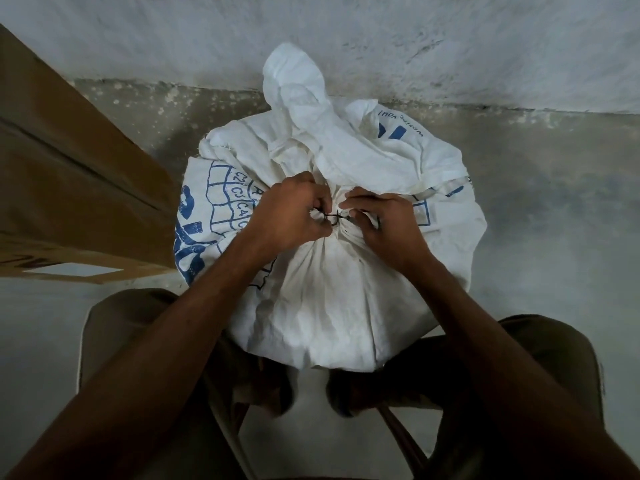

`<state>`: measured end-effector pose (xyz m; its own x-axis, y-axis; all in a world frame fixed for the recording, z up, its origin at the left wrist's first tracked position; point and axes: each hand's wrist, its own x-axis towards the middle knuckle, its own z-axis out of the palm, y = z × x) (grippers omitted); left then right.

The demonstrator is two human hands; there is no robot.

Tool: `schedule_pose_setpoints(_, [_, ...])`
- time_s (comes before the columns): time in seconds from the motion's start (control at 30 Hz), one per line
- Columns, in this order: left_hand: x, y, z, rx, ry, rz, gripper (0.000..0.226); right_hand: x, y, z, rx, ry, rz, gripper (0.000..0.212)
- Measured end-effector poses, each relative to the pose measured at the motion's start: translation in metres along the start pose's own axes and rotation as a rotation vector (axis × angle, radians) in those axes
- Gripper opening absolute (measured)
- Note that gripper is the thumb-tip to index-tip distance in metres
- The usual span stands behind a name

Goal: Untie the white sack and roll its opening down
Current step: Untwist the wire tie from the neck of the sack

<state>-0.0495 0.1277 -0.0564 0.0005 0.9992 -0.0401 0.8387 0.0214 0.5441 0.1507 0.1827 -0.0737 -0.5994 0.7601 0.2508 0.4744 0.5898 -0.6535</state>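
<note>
A full white sack [332, 299] with blue print stands on the floor between my legs. Its neck is gathered and bound with a thin dark string [334, 218]. The loose top of the sack flops away from me toward the wall. My left hand [291, 213] pinches the string on the left side of the knot. My right hand [381, 223] pinches the string or the gathered cloth on the right side; its fingertips are partly hidden in the folds.
A brown cardboard box [69, 188] leans at the left, close to the sack. A grey plastered wall [381, 39] rises just behind the sack. Dusty concrete floor [554, 209] lies to the right. My trousered knees flank the sack at the bottom.
</note>
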Motion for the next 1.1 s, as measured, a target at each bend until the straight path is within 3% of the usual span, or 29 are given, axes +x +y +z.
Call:
schedule_pose_setpoints(0.23, [0.002, -0.003, -0.011, -0.123, -0.007, -0.018, 0.022, 0.003, -0.017, 0.006, -0.030, 0.021, 0.029, 0.004])
schedule_pose_setpoints(0.47, [0.000, 0.000, -0.008, -0.048, 0.006, 0.010, 0.022, 0.012, -0.015, 0.010, -0.141, -0.117, 0.066, 0.014])
schedule_pose_setpoints(1.1, [0.000, -0.005, -0.003, -0.002, 0.003, 0.062, 0.025, 0.014, -0.009, 0.009, -0.150, -0.179, 0.042, 0.026])
